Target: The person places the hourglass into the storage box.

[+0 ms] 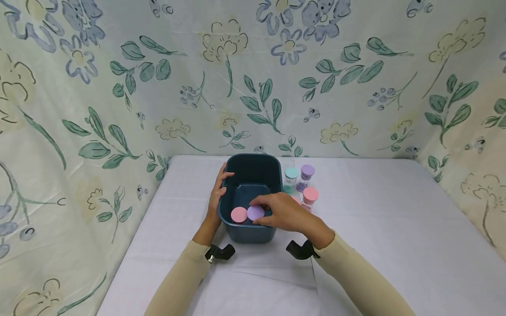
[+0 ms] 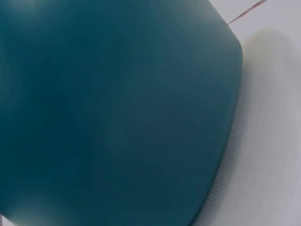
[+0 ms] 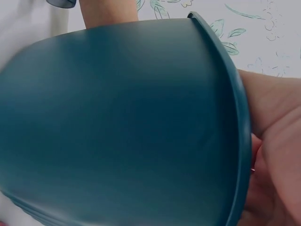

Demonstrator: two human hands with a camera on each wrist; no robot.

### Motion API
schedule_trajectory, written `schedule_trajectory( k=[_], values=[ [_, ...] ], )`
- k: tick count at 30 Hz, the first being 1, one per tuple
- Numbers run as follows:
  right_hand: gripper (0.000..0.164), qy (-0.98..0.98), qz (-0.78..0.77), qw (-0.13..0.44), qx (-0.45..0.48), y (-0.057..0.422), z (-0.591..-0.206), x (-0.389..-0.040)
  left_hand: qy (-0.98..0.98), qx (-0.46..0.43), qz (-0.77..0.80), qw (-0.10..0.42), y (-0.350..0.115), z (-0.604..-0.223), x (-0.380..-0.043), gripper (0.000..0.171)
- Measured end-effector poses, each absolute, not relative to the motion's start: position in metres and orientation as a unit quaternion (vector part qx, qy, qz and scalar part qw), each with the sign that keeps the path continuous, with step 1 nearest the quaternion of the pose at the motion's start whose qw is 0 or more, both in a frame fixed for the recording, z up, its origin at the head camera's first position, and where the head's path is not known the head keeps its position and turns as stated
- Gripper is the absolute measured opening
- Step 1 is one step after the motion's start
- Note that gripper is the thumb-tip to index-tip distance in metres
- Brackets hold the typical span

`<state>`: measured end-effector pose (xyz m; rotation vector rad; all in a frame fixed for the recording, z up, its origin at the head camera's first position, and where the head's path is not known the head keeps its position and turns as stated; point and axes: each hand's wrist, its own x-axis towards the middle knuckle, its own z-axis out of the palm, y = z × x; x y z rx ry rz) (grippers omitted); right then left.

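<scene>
Head view gives me nearly the whole scene. Dark teal bin (image 1: 253,235) upright on the white-covered table (image 1: 379,228). Inside, at its near end: a purple-capped piece (image 1: 255,213), with a pink-capped piece (image 1: 239,214) just beside it on the left. I see both from above, tops only; their bodies are hidden.

Right hand (image 1: 285,212) reaches over the bin's right rim and pinches the purple-capped piece, finger at the far edge, thumb at the near edge. Left hand (image 1: 215,195) lies along the outside of the left wall, fingers loosely extended, tips at the rim.

Outside, right of the bin, head view alone picks up a teal-topped container (image 1: 290,175), a purple-topped container (image 1: 307,172) and, nearer me, a pink-topped container (image 1: 310,194). Another pink patch shows partly behind the right hand; I can't tell its shape.

Left wrist camera: bin wall fills most of it, white cloth at the right. From that feed alone I couldn't tell the left hand's state.

Right wrist camera adds what the head view hides: the bin's outer wall close up, the right palm's underside past the rim, the left forearm (image 3: 108,13) beyond. The pinch itself is hidden there.
</scene>
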<state>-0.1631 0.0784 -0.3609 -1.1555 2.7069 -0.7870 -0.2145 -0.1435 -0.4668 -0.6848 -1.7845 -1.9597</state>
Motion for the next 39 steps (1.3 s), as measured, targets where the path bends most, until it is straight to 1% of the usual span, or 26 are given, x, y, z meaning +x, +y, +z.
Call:
schedule_trajectory(
  k=[13, 20, 26, 34, 39],
  values=[
    [0.038, 0.890, -0.234, 0.065, -0.387, 0.0760, -0.3588, -0.1666, -0.627, -0.246, -0.712, 0.198, -0.1437, -0.4646, -0.2121, 0.045],
    [0.036, 0.888, -0.226, 0.068, -0.396, 0.0753, -0.3579, -0.1684, -0.627, -0.256, -0.707, 0.205, -0.1440, -0.4652, -0.2140, 0.048],
    [0.036, 0.889, -0.219, 0.075, -0.394, 0.0745, -0.3571, -0.1692, -0.632, -0.252, -0.703, 0.206, -0.1445, -0.4661, -0.2141, 0.046],
    [0.036, 0.889, -0.213, 0.070, -0.400, 0.0739, -0.3577, -0.1700, -0.628, -0.256, -0.706, 0.203, -0.1451, -0.4657, -0.2138, 0.047],
    [0.036, 0.891, -0.212, 0.078, -0.394, 0.0740, -0.3573, -0.1704, -0.630, -0.256, -0.704, 0.206, -0.1449, -0.4652, -0.2143, 0.047]
  ],
)
